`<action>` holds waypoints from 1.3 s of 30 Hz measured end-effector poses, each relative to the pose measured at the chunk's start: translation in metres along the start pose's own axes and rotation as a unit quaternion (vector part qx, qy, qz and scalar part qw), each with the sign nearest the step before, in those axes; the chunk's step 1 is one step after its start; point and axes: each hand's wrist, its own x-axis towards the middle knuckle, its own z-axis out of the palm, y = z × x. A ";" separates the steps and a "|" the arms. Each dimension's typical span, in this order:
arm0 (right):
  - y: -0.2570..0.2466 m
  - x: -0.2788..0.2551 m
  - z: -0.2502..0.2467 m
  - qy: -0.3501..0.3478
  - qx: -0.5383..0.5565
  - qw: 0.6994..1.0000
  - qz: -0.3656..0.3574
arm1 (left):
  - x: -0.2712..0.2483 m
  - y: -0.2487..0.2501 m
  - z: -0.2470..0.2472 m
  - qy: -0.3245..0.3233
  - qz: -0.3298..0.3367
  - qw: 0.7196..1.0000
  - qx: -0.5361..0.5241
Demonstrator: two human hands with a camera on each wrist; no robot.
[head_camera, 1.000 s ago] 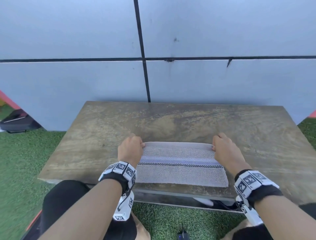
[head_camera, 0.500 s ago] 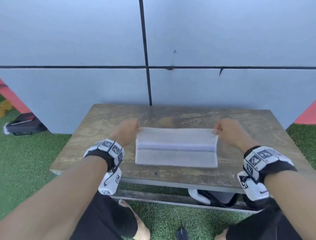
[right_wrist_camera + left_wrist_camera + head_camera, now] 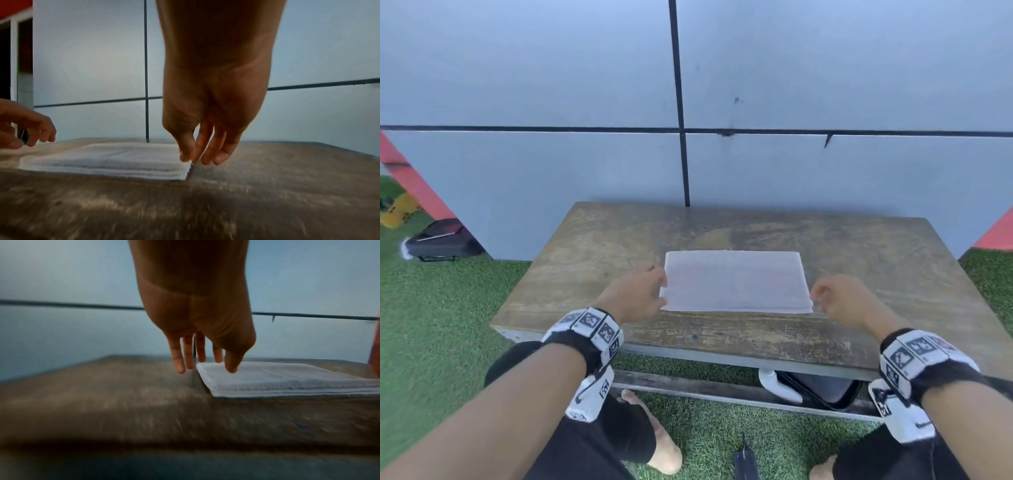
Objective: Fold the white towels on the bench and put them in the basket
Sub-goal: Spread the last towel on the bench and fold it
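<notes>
Both hands have let go; towel [image 3: 736, 281] lies folded on bench [image 3: 592, 260], fingers [image 3: 178, 361] seemingly loose, apart.

This looks like an outdoor or semi-outdoor play or sports area rather than a home: green artificial turf [image 3: 441, 325] covers the ground all round a weathered wooden worktop [image 3: 619, 253]. At 12 o'clock stands a wall of large grey panels [image 3: 534, 171] with dark seams and red edges. At 9 o'clock a dark bag [image 3: 443, 240] lies on the turf by the wall.
</notes>
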 end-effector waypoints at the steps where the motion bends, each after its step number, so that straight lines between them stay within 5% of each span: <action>1: 0.001 -0.003 0.007 0.004 0.026 1.000 0.009 | -0.001 0.002 0.009 -0.010 -0.028 0.999 -0.013; 10: -0.014 0.002 0.033 0.064 0.091 0.988 0.102 | 0.013 0.022 0.036 0.001 -0.241 0.970 -0.040; 17: -0.015 -0.002 0.017 0.102 0.162 0.978 0.083 | 0.016 0.010 0.026 0.041 -0.240 0.959 -0.145; 24: -0.007 0.000 0.013 -0.033 0.119 0.984 0.125 | 0.010 0.011 0.034 0.047 -0.250 0.949 -0.187; 29: -0.012 0.005 0.012 -0.053 0.083 0.984 0.151 | 0.012 0.017 0.030 0.054 -0.262 0.942 -0.202; 34: -0.041 0.016 0.020 0.134 0.024 0.989 0.065 | 0.038 0.039 0.029 0.108 -0.137 0.975 -0.136; 39: -0.085 0.058 0.050 0.100 0.012 0.993 -0.066 | 0.090 0.083 0.049 0.101 0.026 0.991 -0.080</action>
